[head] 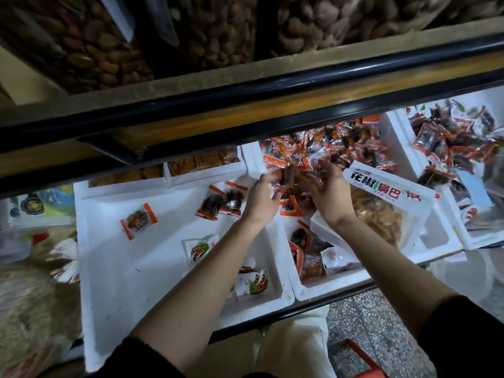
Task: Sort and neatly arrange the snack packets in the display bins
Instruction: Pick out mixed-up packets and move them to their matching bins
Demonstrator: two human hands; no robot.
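We count three large white bins: the left bin (109, 268), the middle bin (332, 286) touching its right wall, and the right bin (411, 148) further right, cut off by the frame. The left bin holds six loose packets (139, 221) that we can tell apart. Three orange-edged ones lie toward its back and three white ones toward its front right corner, where two overlap, so that count is unsure. Right of the left bin, the middle bin carries a heap (341, 143) too dense to count, and one large printed bag (381, 197) lies over its right side. Behind the left bin, one dark rail (245, 105) crosses the view, with brown nuts (95, 58) blurred beyond it. Both hands are smeared by motion. The left hand (260, 199) hangs over the left bin's back right corner, and the right hand (328, 193) is just right of that, over the middle bin. Their palms face one another, with fingers curled round a small clutch of packets between them. We cannot make out how many packets each grips, nor where one hand's share ends. Both forearms are bare and stretched forward from dark sleeves (152, 358) at the near edge, the left forearm crossing the left bin's front right corner.
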